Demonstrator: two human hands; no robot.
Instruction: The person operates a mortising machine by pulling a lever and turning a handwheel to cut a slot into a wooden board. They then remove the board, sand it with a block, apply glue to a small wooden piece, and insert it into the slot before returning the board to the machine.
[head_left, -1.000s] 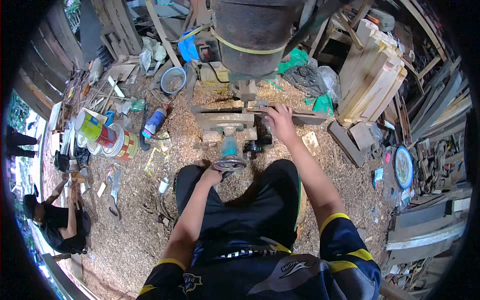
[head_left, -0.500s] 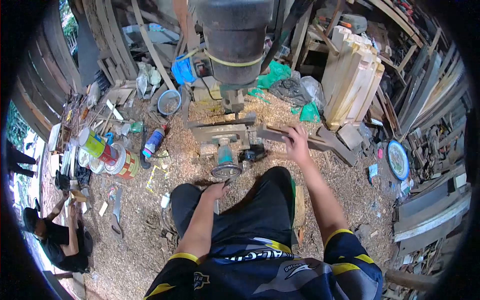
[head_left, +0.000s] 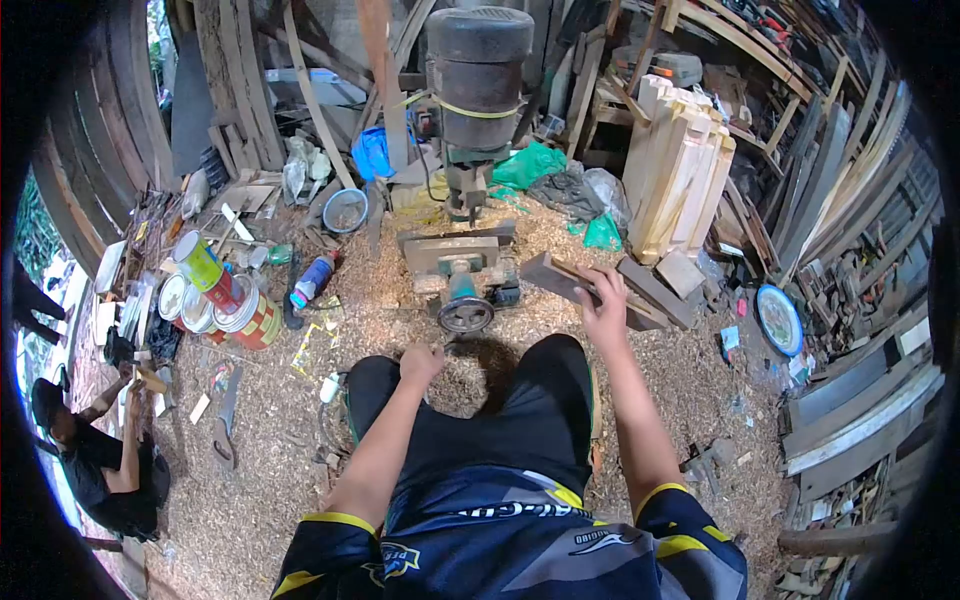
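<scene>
Right of the grey upright machine with dark drum motor (head_left: pixel 478 75), a long dark wooden board (head_left: pixel 553 275) is clasped in the right hand (head_left: pixel 605 312), which wraps around it. A firm mid-length hold should keep it level. The left hand (head_left: pixel 420 362), curled closed and empty, hangs near the round metal handwheel (head_left: pixel 465 318).

Soft daylight from the open left side; faint shadow beside the left hand (head_left: pixel 420 362); strong fisheye warp, black vignette at edges.

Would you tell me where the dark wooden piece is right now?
In the head view, the dark wooden piece is right of centre, held in the right hand, just right of the handwheel and near the pale slat stack.
</scene>
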